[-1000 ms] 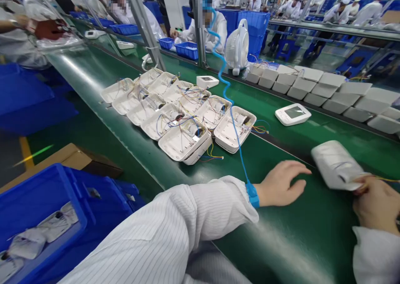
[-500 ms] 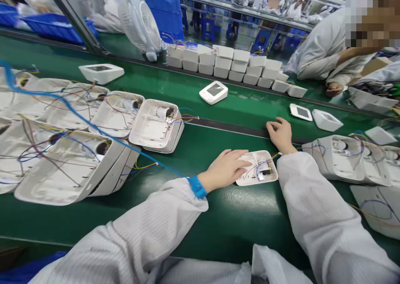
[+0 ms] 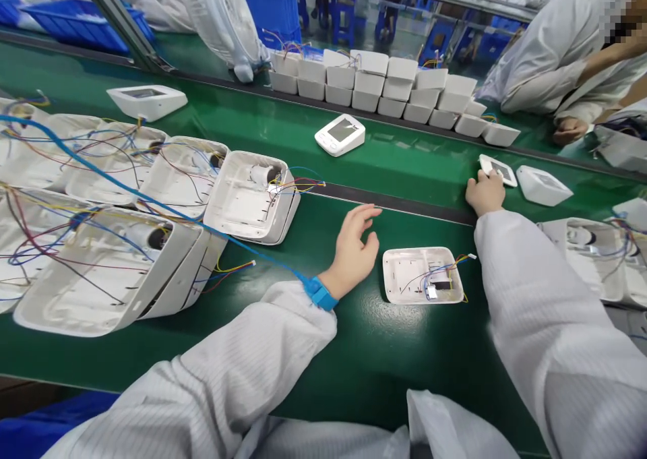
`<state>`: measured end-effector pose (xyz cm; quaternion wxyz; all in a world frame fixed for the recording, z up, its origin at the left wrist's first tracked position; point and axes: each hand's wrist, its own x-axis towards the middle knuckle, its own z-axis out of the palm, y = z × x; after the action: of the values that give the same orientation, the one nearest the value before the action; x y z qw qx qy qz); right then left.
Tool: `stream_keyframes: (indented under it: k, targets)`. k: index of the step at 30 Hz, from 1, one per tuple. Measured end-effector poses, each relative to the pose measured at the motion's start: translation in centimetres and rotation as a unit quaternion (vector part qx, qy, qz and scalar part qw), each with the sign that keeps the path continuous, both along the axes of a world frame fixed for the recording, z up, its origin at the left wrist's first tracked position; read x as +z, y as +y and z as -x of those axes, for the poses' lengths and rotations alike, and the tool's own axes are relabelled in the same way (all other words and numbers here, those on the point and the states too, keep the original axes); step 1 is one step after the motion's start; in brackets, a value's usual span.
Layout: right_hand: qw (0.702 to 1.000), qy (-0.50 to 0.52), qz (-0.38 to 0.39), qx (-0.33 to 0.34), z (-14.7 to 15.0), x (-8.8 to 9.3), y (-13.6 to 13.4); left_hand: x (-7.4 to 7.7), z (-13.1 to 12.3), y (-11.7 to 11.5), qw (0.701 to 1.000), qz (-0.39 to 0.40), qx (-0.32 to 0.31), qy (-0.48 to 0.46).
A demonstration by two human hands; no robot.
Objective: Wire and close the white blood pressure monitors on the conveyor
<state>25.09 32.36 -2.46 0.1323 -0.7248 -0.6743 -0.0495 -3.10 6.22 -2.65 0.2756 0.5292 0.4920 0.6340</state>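
My right hand point(image 3: 486, 193) reaches onto the green belt. Its curled fingers are at the near left edge of a white casing with a grey screen point(image 3: 501, 170), taking hold of it; the fingertips are partly hidden. My left hand point(image 3: 352, 250), with a blue wrist strap point(image 3: 320, 293), is raised over the table, fingers apart and holding nothing. To its right an open white casing half point(image 3: 407, 273) lies with its inside up, showing a black cylindrical part and coloured wires with a white plug. A second screened casing point(image 3: 544, 185) sits just right of my right hand.
Stacked open casings with loose wires point(image 3: 242, 203) fill the left side; more casings point(image 3: 581, 240) stand at right. Another screened casing point(image 3: 340, 134) lies mid-belt. A row of white casings point(image 3: 368, 81) lines the far edge, beside a fan point(image 3: 222, 21). A co-worker's hand point(image 3: 569, 130) is at far right.
My left hand has let go of the open casing half and lifted to the left. My right hand has moved forward and right onto the screened casing. The view has shifted slightly.
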Motion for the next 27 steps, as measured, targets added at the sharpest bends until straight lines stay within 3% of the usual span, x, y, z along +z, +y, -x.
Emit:
stream_keyframes:
  k: [4, 7, 11, 15, 17, 21, 22, 24, 27]
  targets:
    - [0.999, -0.016, -0.042, 0.013, 0.0, 0.8, -0.7, 0.0, 0.3, 0.9, 0.987, 0.041, 0.013, -0.155]
    - [0.989, 0.026, -0.141, 0.047, -0.2, 1.1, -2.0, 0.4, 0.3, 1.1, 0.969, 0.089, -0.004, -0.232]
    - [0.934, 0.171, -0.287, 0.123, -0.1, 1.0, -5.2, 0.9, 0.1, 1.1, 0.958, 0.118, -0.011, -0.262]
    - [0.901, 0.237, -0.332, 0.149, 1.0, 1.6, -9.6, 0.8, 0.2, 0.7, 0.969, 0.09, 0.016, -0.23]
    - [0.863, 0.304, -0.362, 0.178, 1.9, 3.1, -12.2, 0.8, 0.4, 0.4, 0.982, 0.056, 0.026, -0.18]
    - [0.742, 0.406, -0.476, 0.244, 3.3, 7.7, -18.2, 1.0, 0.7, -0.4, 0.997, -0.014, -0.006, -0.081]
    - [0.725, 0.427, -0.475, 0.258, 3.6, 8.7, -19.9, 1.1, 0.7, -0.6, 0.997, -0.026, -0.026, -0.075]
    - [0.722, 0.474, -0.41, 0.293, 4.4, 10.0, -23.2, 1.4, 0.4, -1.1, 0.987, -0.03, -0.109, -0.113]
    - [0.787, 0.498, -0.178, 0.318, 6.1, 9.8, -26.8, 1.8, -0.4, -2.2, 0.929, 0.039, -0.286, -0.233]
